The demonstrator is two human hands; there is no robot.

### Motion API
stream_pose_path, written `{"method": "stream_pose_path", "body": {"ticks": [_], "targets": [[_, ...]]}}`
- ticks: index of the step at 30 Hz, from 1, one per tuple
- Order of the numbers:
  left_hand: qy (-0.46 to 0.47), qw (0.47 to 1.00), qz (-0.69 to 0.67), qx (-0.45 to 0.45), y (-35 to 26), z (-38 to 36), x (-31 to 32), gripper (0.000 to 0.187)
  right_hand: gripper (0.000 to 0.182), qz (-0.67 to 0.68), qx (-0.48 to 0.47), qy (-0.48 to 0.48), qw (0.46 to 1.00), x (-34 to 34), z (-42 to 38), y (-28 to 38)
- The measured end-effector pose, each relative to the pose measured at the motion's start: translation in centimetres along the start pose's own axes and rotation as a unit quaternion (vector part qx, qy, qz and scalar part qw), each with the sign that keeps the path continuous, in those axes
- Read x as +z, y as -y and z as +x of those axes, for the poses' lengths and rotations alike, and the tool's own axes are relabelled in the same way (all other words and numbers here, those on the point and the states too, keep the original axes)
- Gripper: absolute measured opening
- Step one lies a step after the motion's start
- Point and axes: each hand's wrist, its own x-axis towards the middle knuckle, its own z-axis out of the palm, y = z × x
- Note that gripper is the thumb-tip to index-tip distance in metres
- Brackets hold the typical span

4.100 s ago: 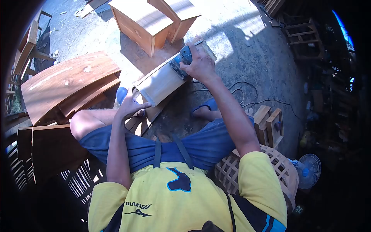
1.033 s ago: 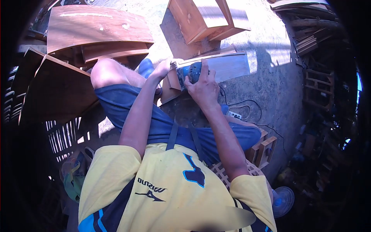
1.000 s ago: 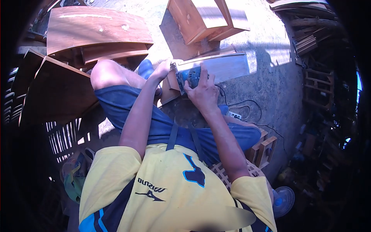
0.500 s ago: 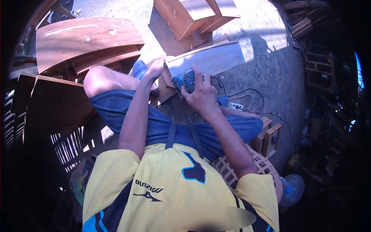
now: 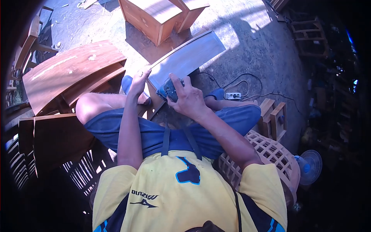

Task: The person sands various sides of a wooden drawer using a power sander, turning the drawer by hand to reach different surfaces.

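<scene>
My right hand (image 5: 188,97) is wrapped over the top of a blue-and-black power sander (image 5: 168,89), which sits at the near end of a pale wooden panel (image 5: 185,58). At the panel's near left corner, my left hand (image 5: 140,80) grips the edge, fingers closed on it. The panel slants away to the upper right between my bent legs and a brown wooden cabinet (image 5: 148,19). Part of the sander's underside is hidden by my hand and the panel.
A large curved wooden piece (image 5: 73,71) lies at the left, with a darker panel (image 5: 58,135) nearer me. To the right, a black cord runs to a white power strip (image 5: 233,96) on the floor. Small wooden frames (image 5: 272,118), a woven basket (image 5: 270,150) and a fan (image 5: 310,167) stand nearby.
The whole view has turned and shifted, so the surroundings appear lower and tilted. Both hands keep their holds, and the sander stays around the panel's near end.
</scene>
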Motion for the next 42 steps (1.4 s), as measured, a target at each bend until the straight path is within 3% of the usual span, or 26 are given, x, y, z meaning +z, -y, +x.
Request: {"method": "stream_pose_path", "body": {"ticks": [5, 7, 9, 12, 14, 18, 20, 21, 23, 28, 32, 33, 36, 38, 41, 42], "targets": [[0.003, 1.0, 0.004, -0.005, 0.2, -0.2, -0.2, 0.051, 0.084, -0.052, 0.111, -0.001, 0.992, -3.8, 4.2, -6.6], [-0.01, 1.0, -0.014, 0.002, 0.1, -0.6, 0.1, 0.051, 0.086, -0.065, 0.117, -0.063, 0.989, -5.2, 6.5, -12.4], [-0.03, 0.998, -0.052, 0.003, 1.0, -0.2, 0.2, 0.05, 0.088, -0.095, 0.191, -0.06, 0.975, -7.6, 9.2, -17.0], [-0.034, 0.999, -0.034, -0.007, -0.1, -0.6, 0.5, 0.05, 0.093, -0.105, 0.215, -0.091, 0.967, -8.8, 12.6, -23.9], [-0.032, 0.999, -0.022, -0.02, -0.5, -0.7, 0.5, 0.052, 0.09, -0.103, 0.187, -0.097, 0.972, -8.0, 13.5, -24.4], [-0.027, 0.999, -0.008, -0.022, 1.9, 0.3, 0.0, 0.058, 0.084, -0.095, 0.158, -0.058, 0.981, -6.3, 13.1, -15.7], [-0.069, 0.992, -0.089, -0.063, 2.6, 0.9, -0.2, 0.06, 0.083, -0.065, 0.128, -0.051, 0.988, -4.6, 12.4, -11.8], [-0.007, 0.991, -0.123, -0.061, 3.2, 1.4, -1.3, 0.069, 0.082, -0.041, 0.135, -0.015, 0.99, -4.3, 11.9, -9.4], [-0.03, 0.984, -0.158, -0.072, 6.7, 2.3, -2.3, 0.065, 0.082, -0.02, 0.112, 0.021, 0.993, -3.2, 10.3, -5.1], [-0.065, 0.962, -0.243, -0.109, 6.7, 2.3, -2.5, 0.068, 0.085, 0.014, 0.02, 0.071, 0.997, 0.8, 7.6, 1.8], [-0.031, 0.975, -0.2, -0.09, 3.5, 0.9, -1.7, 0.068, 0.086, 0.007, 0.051, 0.084, 0.995, -0.8, 8.4, 0.2], [-0.028, 0.975, -0.202, -0.089, 6.1, 1.9, -2.4, 0.067, 0.086, -0.003, 0.071, 0.055, 0.996, -1.5, 9.0, -1.5], [-0.047, 0.978, -0.189, -0.079, 5.5, 1.6, -1.8, 0.065, 0.083, -0.04, 0.127, 0.01, 0.991, -4.0, 11.4, -7.2], [-0.031, 0.979, -0.195, -0.058, 5.0, 1.6, -1.6, 0.065, 0.083, -0.072, 0.109, -0.044, 0.99, -4.8, 12.7, -12.2], [-0.067, 0.987, -0.116, -0.089, 2.1, 0.7, -0.7, 0.066, 0.084, -0.109, 0.161, -0.04, 0.98, -7.0, 14.5, -16.7], [-0.022, 0.994, -0.056, -0.094, 2.2, 0.9, -1.0, 0.068, 0.084, -0.108, 0.18, -0.038, 0.977, -7.9, 14.8, -17.3]]}}
